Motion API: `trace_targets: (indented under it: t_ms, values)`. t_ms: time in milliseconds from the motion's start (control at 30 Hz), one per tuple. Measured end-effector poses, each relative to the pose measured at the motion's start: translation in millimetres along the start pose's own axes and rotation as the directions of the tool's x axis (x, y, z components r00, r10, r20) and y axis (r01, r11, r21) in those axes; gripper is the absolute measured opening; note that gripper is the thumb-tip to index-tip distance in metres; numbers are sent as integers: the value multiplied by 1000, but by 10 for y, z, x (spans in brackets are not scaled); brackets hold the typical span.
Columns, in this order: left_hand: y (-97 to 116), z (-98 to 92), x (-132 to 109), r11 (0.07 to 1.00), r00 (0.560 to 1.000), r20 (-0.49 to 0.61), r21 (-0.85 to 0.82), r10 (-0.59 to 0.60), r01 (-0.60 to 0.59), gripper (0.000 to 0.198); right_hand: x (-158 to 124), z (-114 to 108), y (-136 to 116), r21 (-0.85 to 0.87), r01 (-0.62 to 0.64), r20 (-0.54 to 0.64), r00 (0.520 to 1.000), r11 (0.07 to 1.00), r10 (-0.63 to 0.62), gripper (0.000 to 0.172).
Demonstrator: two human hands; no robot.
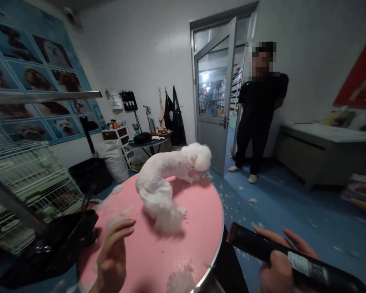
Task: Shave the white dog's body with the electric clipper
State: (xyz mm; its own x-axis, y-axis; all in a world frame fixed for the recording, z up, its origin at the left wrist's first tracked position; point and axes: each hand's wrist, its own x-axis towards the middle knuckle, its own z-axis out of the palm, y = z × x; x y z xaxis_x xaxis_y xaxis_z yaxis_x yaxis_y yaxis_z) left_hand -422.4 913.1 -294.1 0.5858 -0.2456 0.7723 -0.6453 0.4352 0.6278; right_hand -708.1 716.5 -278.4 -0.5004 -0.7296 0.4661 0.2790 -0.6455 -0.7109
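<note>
A white dog (161, 167), shorn close along its back, stands on a round pink grooming table (152, 260). Its head is at the far right of the table, and the fluffy fur at its rear end is nearest me. My left hand (112, 256) is raised over the table's near left part, fingers apart and holding nothing, a short way from the dog. In my right hand (280, 260) is a black hair clipper (262, 244) with a pale label, held off the table's right edge, its head pointing left. Loose fur (181, 280) lies on the near edge.
A metal grooming arm (42, 97) reaches in from the left over a black bag-like item (57, 240). Wire cages (30, 175) stand at left. A person (259, 110) in dark clothes stands by the open door (213, 93). Fur clumps litter the blue floor (271, 215).
</note>
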Motion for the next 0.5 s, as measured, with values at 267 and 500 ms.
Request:
trace_targets:
  t_ms: [267, 500]
  values:
    - [-962, 871, 212, 834, 815, 280, -78, -507, 546, 72, 2, 17, 311, -18, -419, 139, 898, 908, 417, 51]
    - [-1788, 1818, 584, 627, 659, 267, -203, -703, 752, 70, -31, 178, 833, 107, -800, 95, 600, 591, 795, 64]
